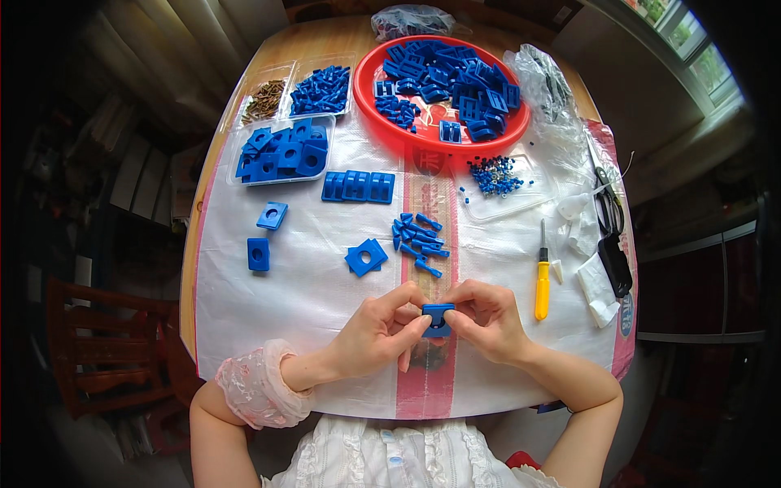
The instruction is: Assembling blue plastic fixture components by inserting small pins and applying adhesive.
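Both hands meet at the near edge of the white woven plastic sheet (309,285) covering the wooden counter (325,41). The left hand (376,332) and right hand (486,321) pinch a small blue plastic block (438,316) between thumb and fingertips; the fingers are closed on its opposite sides. The block is squarish, smooth, with a round hole. Just beyond it lies a loose pile of blue tapered pins (418,241) and a flat square blue plate (366,257) with a centre hole. To the block's right lies a yellow-handled screwdriver (542,275). Farther beyond sits a round red plastic basin (382,122) heaped with blue parts.
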The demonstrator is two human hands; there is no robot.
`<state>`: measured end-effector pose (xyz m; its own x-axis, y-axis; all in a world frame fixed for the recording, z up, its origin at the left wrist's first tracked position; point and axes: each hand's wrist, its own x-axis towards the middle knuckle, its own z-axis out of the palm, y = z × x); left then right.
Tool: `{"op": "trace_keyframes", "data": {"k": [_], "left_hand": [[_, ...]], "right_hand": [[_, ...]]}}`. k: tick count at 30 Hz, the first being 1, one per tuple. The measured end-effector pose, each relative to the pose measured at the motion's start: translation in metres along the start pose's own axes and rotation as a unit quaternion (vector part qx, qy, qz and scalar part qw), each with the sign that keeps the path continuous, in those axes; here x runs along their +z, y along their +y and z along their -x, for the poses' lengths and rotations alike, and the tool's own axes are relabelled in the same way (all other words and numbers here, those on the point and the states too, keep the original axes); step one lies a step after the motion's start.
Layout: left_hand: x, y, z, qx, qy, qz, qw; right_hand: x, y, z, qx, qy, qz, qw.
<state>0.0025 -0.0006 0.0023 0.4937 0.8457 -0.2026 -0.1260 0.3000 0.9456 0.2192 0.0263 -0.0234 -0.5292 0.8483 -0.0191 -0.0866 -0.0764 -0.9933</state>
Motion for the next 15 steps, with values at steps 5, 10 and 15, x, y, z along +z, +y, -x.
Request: {"op": "trace_keyframes", "data": {"k": [5, 10, 15], "left_hand": [[0.0000, 0.0016, 0.0007, -0.005, 0.002, -0.003, 1.000], [0.0006, 0.0027, 0.0003, 0.000, 0.002, -0.002, 1.000], [0.0005, 0.0030, 0.0008, -0.001, -0.002, 0.001, 1.000]], "right_hand": [[0.0059, -0.0074, -0.0015, 0.004, 0.011, -0.028, 1.000], [0.0043, -0.0047, -0.0008, -0.001, 0.009, -0.015, 1.000], [0.0020, -0.0015, -0.0003, 0.003, 0.006, -0.006, 1.000]]}}
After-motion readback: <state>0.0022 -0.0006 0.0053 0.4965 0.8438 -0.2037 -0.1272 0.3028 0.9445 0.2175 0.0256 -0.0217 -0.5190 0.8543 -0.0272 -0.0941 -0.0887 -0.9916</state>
